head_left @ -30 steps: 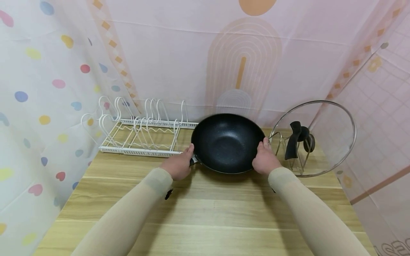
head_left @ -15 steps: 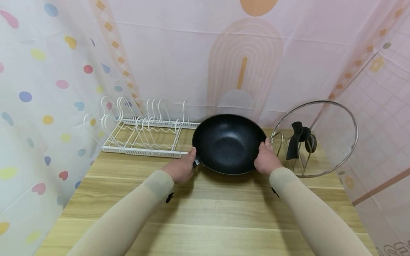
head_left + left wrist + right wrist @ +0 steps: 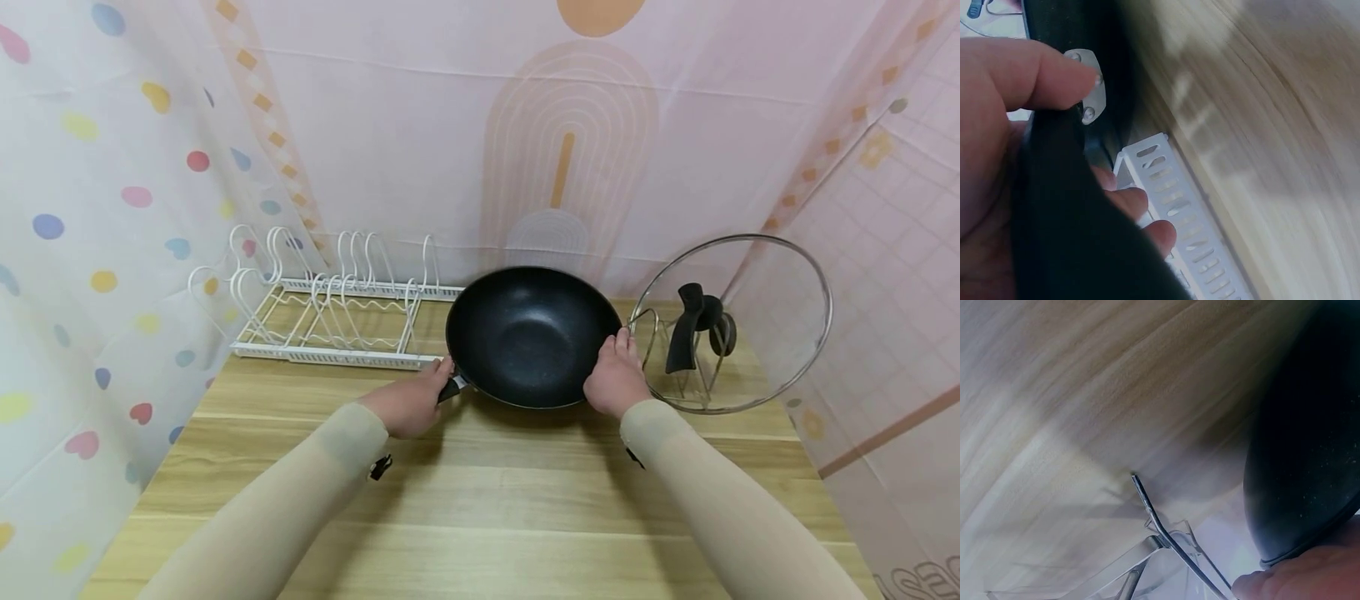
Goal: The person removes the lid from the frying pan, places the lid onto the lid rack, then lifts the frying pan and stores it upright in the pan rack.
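Note:
A black wok [image 3: 534,333] sits on the wooden table, tilted so that its inside faces me. My left hand [image 3: 408,402] is at the wok's handle [image 3: 452,387]. In the left wrist view the thumb [image 3: 1063,78] lies on the metal bracket [image 3: 1094,87], while the fingertips [image 3: 1161,237] show past the far side of the handle. With its fingers fairly straight, my right hand [image 3: 617,375] rests against the wok's right rim. Its thumb is hidden. Just the fingers [image 3: 1304,578] appear by the rim in the right wrist view.
A white wire rack [image 3: 352,358] stands left of the wok, close to my left hand. On the right, a glass lid [image 3: 821,333] with a steel rim leans in a metal stand [image 3: 716,375], its black handle [image 3: 682,333] towards me. A patterned curtain [image 3: 420,150] hangs behind.
My left hand has drawn slightly left and down, leaving more of the handle visible. The right hand has shifted slightly inward and lies flatter at the rim. The wok has hardly moved.

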Available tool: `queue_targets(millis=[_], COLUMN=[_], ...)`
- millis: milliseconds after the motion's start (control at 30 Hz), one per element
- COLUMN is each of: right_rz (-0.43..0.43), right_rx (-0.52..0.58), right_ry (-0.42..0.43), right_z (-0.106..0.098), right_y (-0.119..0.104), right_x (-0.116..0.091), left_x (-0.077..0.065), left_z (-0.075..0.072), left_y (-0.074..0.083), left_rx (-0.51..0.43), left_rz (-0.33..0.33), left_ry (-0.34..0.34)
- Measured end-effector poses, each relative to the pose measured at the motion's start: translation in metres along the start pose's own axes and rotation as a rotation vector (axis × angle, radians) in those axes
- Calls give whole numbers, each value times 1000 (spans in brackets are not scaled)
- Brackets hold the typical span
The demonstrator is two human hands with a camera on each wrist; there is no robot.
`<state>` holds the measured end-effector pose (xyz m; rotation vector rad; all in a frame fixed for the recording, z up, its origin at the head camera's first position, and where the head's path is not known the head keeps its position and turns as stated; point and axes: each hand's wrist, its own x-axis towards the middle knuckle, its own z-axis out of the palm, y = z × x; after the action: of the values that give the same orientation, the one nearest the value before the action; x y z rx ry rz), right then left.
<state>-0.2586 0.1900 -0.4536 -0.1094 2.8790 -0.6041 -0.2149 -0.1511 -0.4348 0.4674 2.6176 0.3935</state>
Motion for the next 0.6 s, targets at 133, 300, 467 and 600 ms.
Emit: queue_targets(millis=[133, 300, 467, 600], right_rz=[-17, -42, -66, -69], right_rx=[-25, -67, -107, -119], right_ry=[6, 22, 29, 12], right_z=[1, 7, 6, 4], right_y=[-5, -7, -4, -1], right_x=[-4, -6, -5, -4], left_x=[-5, -6, -6, -6], left_z=[0, 1, 3, 6], left_y=[-1, 0, 2, 4], left_rx=[1, -10, -23, -22], left_rz=[-18, -43, -54, -44], left_ry=[-8, -14, -19, -21])
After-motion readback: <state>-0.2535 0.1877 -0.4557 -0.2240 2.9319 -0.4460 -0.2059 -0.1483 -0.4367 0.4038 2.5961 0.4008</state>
